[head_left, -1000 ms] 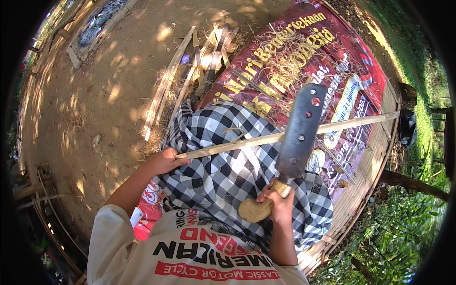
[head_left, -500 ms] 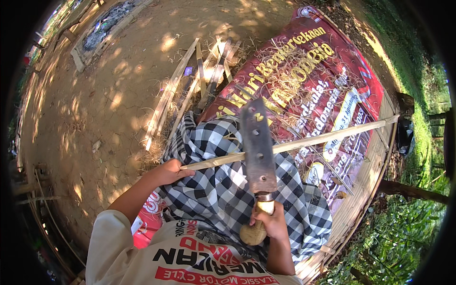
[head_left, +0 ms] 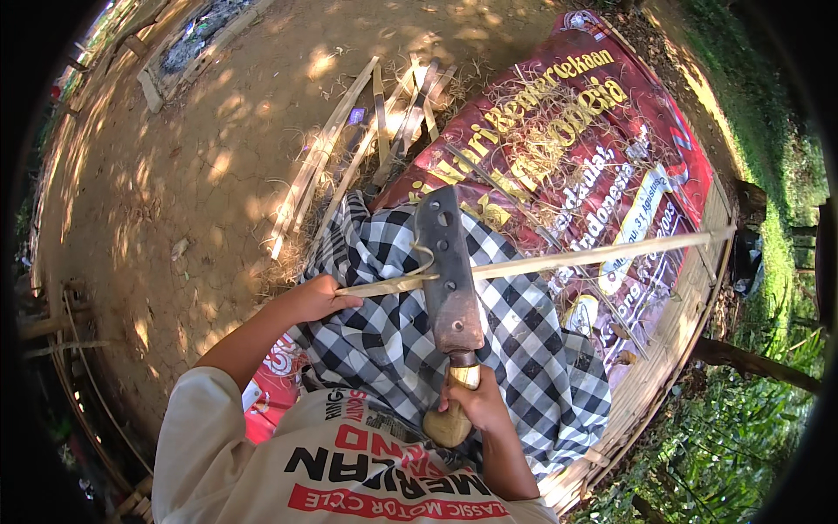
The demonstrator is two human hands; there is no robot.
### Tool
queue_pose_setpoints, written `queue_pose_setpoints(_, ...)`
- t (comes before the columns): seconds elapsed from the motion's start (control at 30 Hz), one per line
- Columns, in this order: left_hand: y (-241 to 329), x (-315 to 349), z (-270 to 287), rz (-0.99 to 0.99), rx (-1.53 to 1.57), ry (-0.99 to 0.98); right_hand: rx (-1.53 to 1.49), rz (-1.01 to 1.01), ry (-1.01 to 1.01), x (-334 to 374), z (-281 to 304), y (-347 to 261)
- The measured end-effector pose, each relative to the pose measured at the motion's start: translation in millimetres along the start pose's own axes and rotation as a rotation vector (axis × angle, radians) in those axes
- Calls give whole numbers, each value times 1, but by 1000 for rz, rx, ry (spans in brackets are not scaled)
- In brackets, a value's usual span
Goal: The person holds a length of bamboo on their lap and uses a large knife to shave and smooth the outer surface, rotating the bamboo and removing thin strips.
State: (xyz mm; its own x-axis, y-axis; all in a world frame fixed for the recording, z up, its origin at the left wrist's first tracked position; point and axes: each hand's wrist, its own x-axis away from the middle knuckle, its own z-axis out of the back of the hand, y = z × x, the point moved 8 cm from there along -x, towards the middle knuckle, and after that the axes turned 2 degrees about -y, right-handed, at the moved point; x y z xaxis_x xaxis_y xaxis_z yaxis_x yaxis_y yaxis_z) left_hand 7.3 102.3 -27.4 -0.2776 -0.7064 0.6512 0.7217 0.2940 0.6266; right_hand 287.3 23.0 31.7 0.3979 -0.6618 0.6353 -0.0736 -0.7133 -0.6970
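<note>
My left hand (head_left: 316, 299) pinches the near end of a long pale bamboo strip (head_left: 602, 257), which runs across my lap and out to the right. In my right hand (head_left: 476, 400) is a broad dark machete (head_left: 447, 262), gripped by its round-ended wooden handle (head_left: 449, 426). The blade has several holes and points away from me. It lies across the strip, a short way right of my left hand. A thin shaving (head_left: 425, 255) curls up at the blade's left edge. Black-and-white checked cloth (head_left: 515, 349) covers my lap beneath both.
Several bamboo strips (head_left: 325, 144) lie on the bare earth ahead. A red printed banner (head_left: 489, 140), strewn with curly shavings (head_left: 550, 131), spreads to the right over a slatted bamboo platform (head_left: 663, 341). An ash-filled fire pit (head_left: 194, 45) is at the far left.
My right hand has drawn the machete left along the strip, toward my left hand. A curled shaving now stands out at the blade. My left hand keeps its hold.
</note>
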Motion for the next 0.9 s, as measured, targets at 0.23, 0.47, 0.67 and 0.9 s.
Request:
queue_pose_setpoints(0.23, 6, 1, -1, -14, 14, -41, -239, -57, -52, -5, 5, 1)
queue_pose_setpoints(0.47, 9, 1, 1, 15, -16, -18, -858, -171, -474, -1, -22, 7)
queue_pose_setpoints(0.67, 24, 14, 3, -142, 93, 88, -464, 49, -42, 15, 10, -21)
queue_pose_setpoints(0.9, 101, 9, 24, -213, -99, 82, 30, 331, 374, 40, 90, -76)
